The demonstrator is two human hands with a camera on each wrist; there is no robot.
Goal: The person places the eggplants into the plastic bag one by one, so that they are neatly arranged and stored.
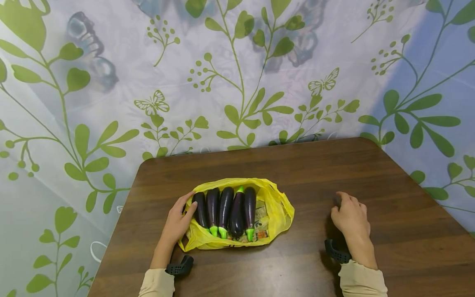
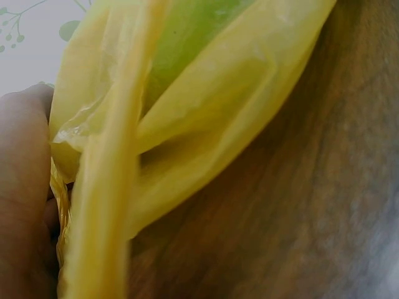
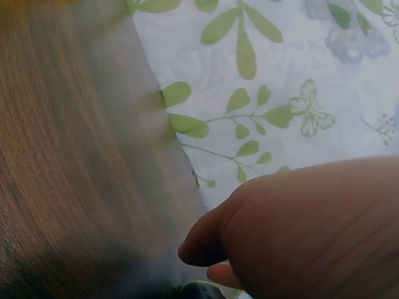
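Note:
A yellow plastic bag [image 1: 280, 206] lies on its side on the table, its mouth spread wide. Several dark purple eggplants [image 1: 225, 210] with bright green stems lie side by side in it. At the bag's left edge, my left hand [image 1: 179, 222] grips the plastic, the thumb over the rim beside the leftmost eggplant. Close up in the left wrist view are folds of the yellow bag [image 2: 206, 143]. Well to the right, my right hand [image 1: 351, 218] is over the table, fingers bent. Below its fingers in the right wrist view, a dark glossy rounded thing [image 3: 201, 290] peeks out, mostly hidden; whether it is held is unclear.
The brown wooden table [image 1: 297, 264] has rounded far corners. Behind it hangs a white backdrop [image 1: 259, 74] printed with green leaves and butterflies. Printed paper [image 1: 261, 214] shows inside the bag, right of the eggplants. Each wrist wears a black strap.

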